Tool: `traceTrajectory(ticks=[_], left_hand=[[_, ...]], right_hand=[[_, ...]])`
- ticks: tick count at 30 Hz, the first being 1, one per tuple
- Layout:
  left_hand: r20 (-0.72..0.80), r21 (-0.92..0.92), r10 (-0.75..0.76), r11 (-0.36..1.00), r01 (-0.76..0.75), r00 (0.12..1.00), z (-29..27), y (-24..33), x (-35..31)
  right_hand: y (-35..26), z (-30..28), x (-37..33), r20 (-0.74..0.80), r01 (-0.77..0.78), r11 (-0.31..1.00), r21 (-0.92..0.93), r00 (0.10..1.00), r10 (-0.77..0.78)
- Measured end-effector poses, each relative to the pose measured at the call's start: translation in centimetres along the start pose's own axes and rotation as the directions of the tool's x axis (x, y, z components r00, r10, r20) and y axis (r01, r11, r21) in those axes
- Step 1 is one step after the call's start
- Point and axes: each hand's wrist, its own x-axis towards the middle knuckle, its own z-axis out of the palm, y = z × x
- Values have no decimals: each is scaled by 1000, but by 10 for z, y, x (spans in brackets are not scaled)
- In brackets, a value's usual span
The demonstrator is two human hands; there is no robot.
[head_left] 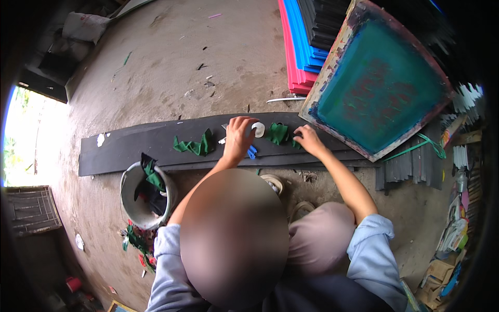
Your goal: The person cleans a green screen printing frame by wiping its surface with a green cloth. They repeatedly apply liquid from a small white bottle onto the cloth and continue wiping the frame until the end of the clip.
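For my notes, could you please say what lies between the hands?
In the head view, a white round piece and green cloth lie between the left hand and right hand.

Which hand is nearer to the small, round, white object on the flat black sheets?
Left. The left hand is close beside the white object, on its left; the right hand is farther off to its right, beyond a crumpled green fabric piece.

room over floor (156,67) ahead, bucket (126,191) left, framed screen (382,86) right
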Motion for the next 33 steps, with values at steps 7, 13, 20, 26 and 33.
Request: traceTrajectory(ticks=[7, 13, 20, 26, 33], left_hand=[[-77, -120, -41, 992, 32, 996, 25, 16, 20], [89, -482, -53, 872, 89, 995, 51, 43, 54], [483, -812, 76, 412, 414, 873, 59, 97, 82], [472, -706, 6, 602, 374, 882, -13, 147, 108], [393, -398, -109, 875, 276, 913, -95, 197, 132]], right_hand=[[-26, 3, 3, -27, -195, 971, 141, 979, 200], [-53, -90, 1, 5, -199, 760, 619, 968, 250], [-92, -163, -28, -29, -189, 753, 630, 964, 266], [-141, -199, -52, -200, -85, 802, 591, 948, 248], [-191, -226, -62, -350, 58, 902, 427, 931, 105]])
